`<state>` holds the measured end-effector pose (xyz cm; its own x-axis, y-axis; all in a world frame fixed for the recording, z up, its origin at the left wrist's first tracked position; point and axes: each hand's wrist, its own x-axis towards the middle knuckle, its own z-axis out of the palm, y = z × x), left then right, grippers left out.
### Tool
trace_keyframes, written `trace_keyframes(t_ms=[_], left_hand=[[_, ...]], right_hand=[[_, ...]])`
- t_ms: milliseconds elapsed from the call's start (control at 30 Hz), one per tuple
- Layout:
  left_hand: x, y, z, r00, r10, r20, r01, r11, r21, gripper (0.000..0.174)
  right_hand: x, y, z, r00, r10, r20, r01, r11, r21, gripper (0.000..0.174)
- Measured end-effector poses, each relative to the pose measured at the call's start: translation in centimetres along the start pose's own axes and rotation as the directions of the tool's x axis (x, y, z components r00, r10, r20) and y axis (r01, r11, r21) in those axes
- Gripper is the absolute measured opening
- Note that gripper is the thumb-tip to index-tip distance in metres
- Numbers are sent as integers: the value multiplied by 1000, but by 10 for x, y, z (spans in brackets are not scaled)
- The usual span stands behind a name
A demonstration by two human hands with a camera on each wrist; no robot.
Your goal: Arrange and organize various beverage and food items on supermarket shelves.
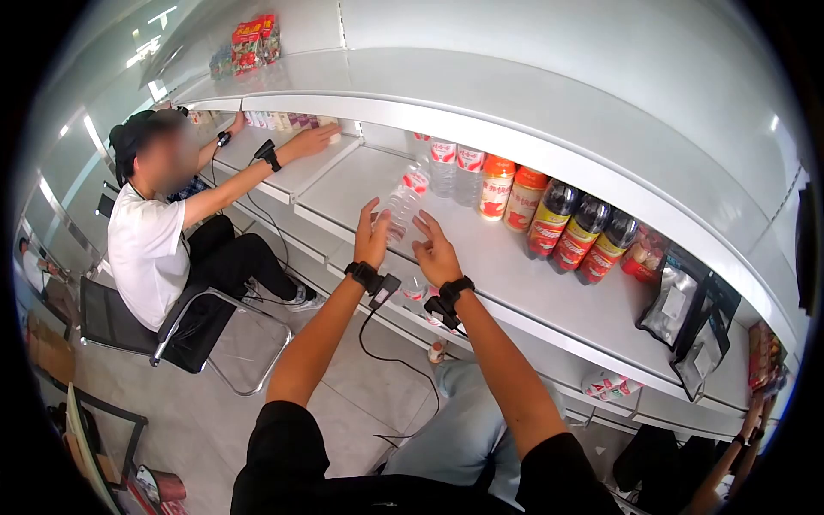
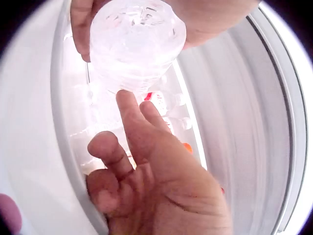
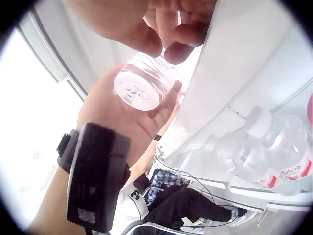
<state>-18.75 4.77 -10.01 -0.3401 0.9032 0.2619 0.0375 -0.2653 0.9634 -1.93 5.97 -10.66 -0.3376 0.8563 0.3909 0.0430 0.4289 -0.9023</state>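
My left hand [image 1: 372, 237] holds a clear plastic water bottle [image 1: 402, 204] with a red-and-white label, tilted with its base toward me over the shelf [image 1: 481, 236]. In the right wrist view the bottle's base [image 3: 137, 93] lies against the left palm, the thumb along its side. My right hand [image 1: 438, 255] is beside the bottle with its fingers spread. One fingertip of the right hand [image 2: 171, 176] overlaps the lower side of the bottle in the left wrist view. Two similar water bottles [image 1: 455, 167] stand farther back on the shelf.
Right of them stand orange-capped bottles [image 1: 511, 193], dark cola-like bottles [image 1: 573, 230] and black packages [image 1: 682, 313]. An upper shelf edge [image 1: 412, 112] overhangs the row. At left, a seated person [image 1: 154, 249] reaches into the neighbouring shelf. A cable [image 1: 399, 365] hangs from my left wrist.
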Motion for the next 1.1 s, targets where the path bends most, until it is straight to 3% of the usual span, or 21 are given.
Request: trace_keyframes(t_ms=[67, 167, 233, 267, 367, 467, 567, 667, 767, 867, 967, 1100], left_hand=[[-8, 17, 3, 997, 72, 28, -73, 997, 29, 59], [-7, 19, -4, 973, 126, 193, -144, 986, 83, 68], [0, 19, -5, 948, 168, 270, -211, 968, 139, 70], [2, 21, -6, 956, 128, 264, -152, 986, 71, 77], [6, 22, -13, 962, 140, 232, -175, 975, 136, 82], [12, 16, -12, 965, 179, 192, -192, 980, 52, 86], [18, 1, -5, 969, 170, 178, -174, 985, 4, 84], [18, -13, 1, 903, 356, 242, -389, 915, 108, 82], [21, 1, -10, 876, 350, 332, -440, 862, 253, 80], [37, -5, -35, 889, 110, 445, -246, 933, 261, 80], [36, -5, -35, 891, 97, 444, -165, 979, 118, 80], [33, -4, -19, 909, 125, 398, -182, 977, 107, 79]], right_hand=[[-3, 2, -1, 994, -105, -14, 105, 994, 15, 64], [-4, 5, -1, 996, -89, -21, 91, 986, 136, 64], [-8, -1, -2, 998, -61, 26, 58, 991, 122, 63], [-7, -5, -4, 997, -58, 47, 53, 993, 109, 63], [-4, 6, -2, 995, -68, 74, 56, 986, 154, 62], [-5, -6, -1, 990, -112, 85, 95, 979, 183, 61], [-6, -6, 0, 992, -98, 74, 77, 966, 246, 60], [-5, 3, 0, 992, -117, 38, 106, 970, 219, 58], [-6, 10, -2, 985, -135, 109, 117, 981, 155, 53], [-7, -1, 0, 975, -203, 85, 189, 970, 153, 54], [-6, 3, 4, 984, -145, 103, 131, 982, 136, 51], [-9, 3, 7, 982, -167, 90, 163, 985, 52, 44]])
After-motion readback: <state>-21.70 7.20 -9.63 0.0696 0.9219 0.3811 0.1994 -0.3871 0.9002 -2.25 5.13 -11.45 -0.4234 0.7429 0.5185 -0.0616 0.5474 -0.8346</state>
